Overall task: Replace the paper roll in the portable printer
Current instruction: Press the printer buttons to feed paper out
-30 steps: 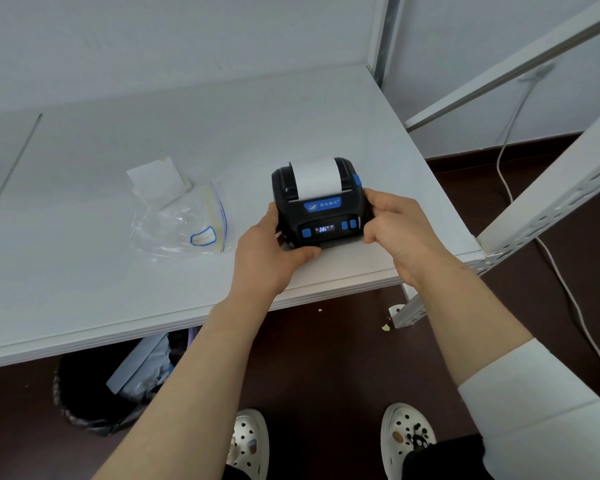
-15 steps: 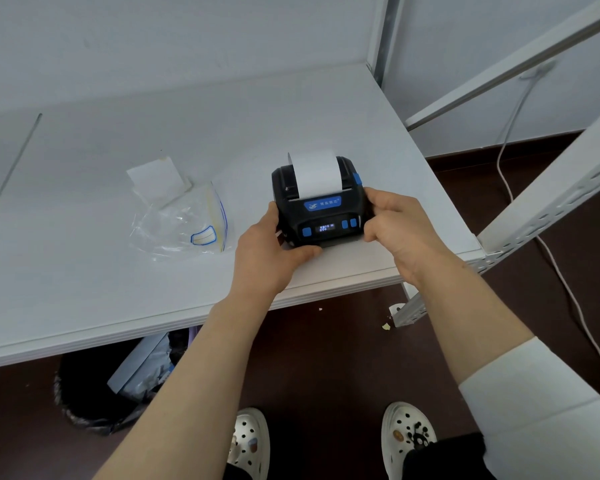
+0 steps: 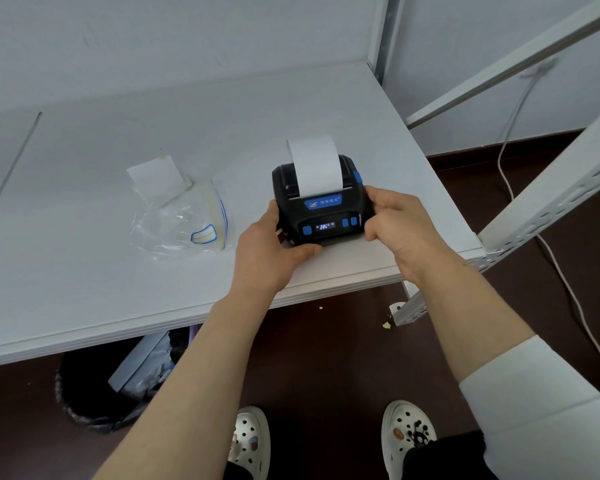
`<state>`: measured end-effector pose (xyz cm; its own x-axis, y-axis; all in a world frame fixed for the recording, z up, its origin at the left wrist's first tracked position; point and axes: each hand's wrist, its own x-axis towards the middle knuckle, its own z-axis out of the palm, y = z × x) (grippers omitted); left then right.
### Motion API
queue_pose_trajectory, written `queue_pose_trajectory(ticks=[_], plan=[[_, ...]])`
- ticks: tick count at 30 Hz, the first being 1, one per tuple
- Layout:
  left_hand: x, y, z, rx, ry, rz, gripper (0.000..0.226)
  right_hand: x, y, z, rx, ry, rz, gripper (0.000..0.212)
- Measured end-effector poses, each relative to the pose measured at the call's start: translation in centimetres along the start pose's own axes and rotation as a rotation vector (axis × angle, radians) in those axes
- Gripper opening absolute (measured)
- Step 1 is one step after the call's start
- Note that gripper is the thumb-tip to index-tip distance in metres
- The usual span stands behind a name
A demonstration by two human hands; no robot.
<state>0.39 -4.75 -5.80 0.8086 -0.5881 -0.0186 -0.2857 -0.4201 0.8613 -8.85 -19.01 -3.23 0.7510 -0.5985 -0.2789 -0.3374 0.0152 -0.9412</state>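
A black portable printer (image 3: 321, 216) with blue buttons and a lit display sits near the front right corner of the white table (image 3: 84, 289). Its lid is closed. A strip of white paper (image 3: 314, 168) sticks up out of its slot and leans back over the lid. My left hand (image 3: 274, 251) grips the printer's left side, thumb under its front edge. My right hand (image 3: 400, 226) grips the right side, fingers curled against the casing.
A clear zip bag (image 3: 182, 223) with a blue seal lies left of the printer, a white paper slip (image 3: 158, 176) at its top. A black bin (image 3: 111, 386) stands under the table. White metal frame bars (image 3: 548, 188) and a cable (image 3: 510, 181) are on the right.
The paper strip has come further out of the printer's slot. Both hands stay on the printer's sides in nearly the same places.
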Motion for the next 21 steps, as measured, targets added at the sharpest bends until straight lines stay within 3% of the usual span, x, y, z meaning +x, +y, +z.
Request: queue_pose_trajectory(ticks=[21], plan=[[-0.14,0.21,-0.10,0.025,-0.007,-0.015,0.063,-0.34,-0.38,-0.07,-0.026,0.009,0.012,0.065]])
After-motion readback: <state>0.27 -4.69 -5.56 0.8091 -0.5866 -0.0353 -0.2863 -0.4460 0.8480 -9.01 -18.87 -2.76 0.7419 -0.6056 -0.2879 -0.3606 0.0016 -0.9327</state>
